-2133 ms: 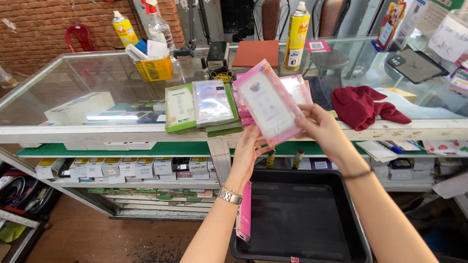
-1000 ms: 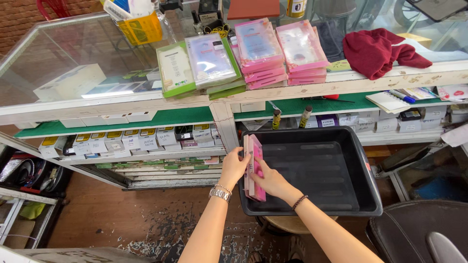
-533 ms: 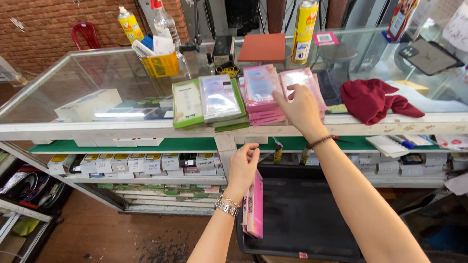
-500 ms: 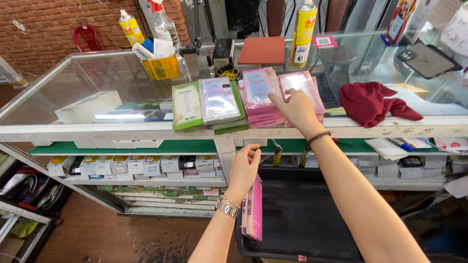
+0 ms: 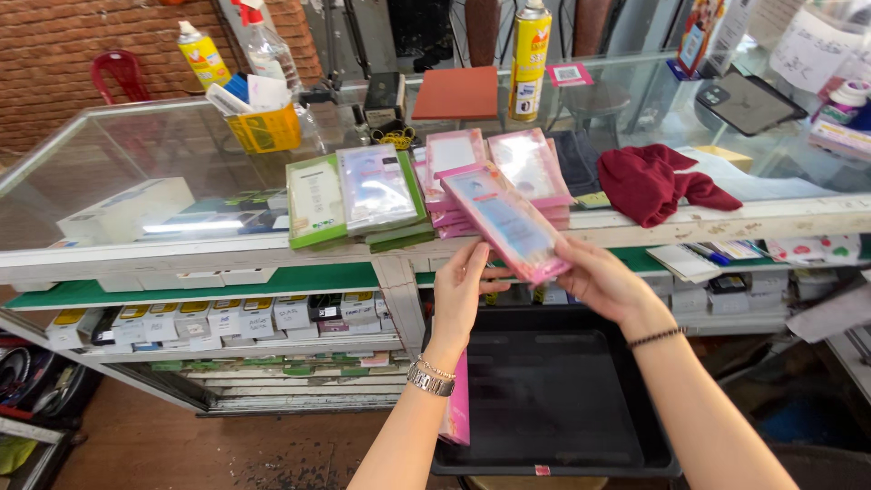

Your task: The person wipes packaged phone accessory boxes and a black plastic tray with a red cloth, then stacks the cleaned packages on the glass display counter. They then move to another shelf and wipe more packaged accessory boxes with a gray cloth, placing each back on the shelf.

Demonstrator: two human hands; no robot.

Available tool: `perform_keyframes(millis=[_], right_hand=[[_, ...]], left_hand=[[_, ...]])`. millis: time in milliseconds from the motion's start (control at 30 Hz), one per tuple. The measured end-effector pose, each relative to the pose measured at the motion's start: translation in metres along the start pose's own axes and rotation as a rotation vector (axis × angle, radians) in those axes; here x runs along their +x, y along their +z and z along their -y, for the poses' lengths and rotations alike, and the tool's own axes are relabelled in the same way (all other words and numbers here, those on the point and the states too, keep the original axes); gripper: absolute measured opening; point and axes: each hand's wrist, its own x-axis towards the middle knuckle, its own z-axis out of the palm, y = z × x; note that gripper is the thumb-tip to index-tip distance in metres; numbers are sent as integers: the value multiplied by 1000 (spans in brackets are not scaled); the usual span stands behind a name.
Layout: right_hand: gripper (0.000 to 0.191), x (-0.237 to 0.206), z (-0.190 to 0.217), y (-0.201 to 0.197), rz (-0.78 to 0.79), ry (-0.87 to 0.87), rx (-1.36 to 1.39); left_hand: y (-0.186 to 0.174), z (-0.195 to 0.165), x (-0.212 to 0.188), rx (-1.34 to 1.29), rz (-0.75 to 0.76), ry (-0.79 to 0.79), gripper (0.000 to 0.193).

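Observation:
My right hand grips a flat pink packet by its near end and holds it tilted in front of the glass counter. My left hand, with a watch on its wrist, touches the packet's lower edge, its fingers spread. Two stacks of similar pink packets lie on the counter's front edge behind it, next to green-edged packets. Below my arms sits a black tray. More pink packets stand upright at its left wall.
A dark red cloth lies right of the stacks. Spray cans, a yellow holder, an orange pad and a tablet sit further back. Shelves of small boxes run under the counter.
My right hand has lifted one pink packet off the counter stack and brought it toward me. My left hand has risen to touch it.

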Motion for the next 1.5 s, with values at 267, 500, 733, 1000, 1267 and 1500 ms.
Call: perform_keyframes(millis=[267, 500, 733, 1000, 1267, 1500], right_hand=[[44, -98, -24, 43, -128, -128, -215], [54, -139, -34, 92, -329, -139, -664], [50, -146, -95, 96, -405, -12, -845], [52, -95, -208, 119, -244, 81, -1228], [30, -37, -76, 123, -309, -449, -1268], [72, 114, 18, 118, -602, -909, -1535]], left_hand=[[-7, 36, -16, -29, 107, -198, 47], [-26, 78, -39, -272, 289, -423, 45], [-90, 107, -56, 524, 2, -166, 35], [-137, 126, -68, 971, -279, -39, 29], [-125, 102, -58, 971, -339, 32, 30], [-80, 59, -42, 848, -278, 148, 27]])
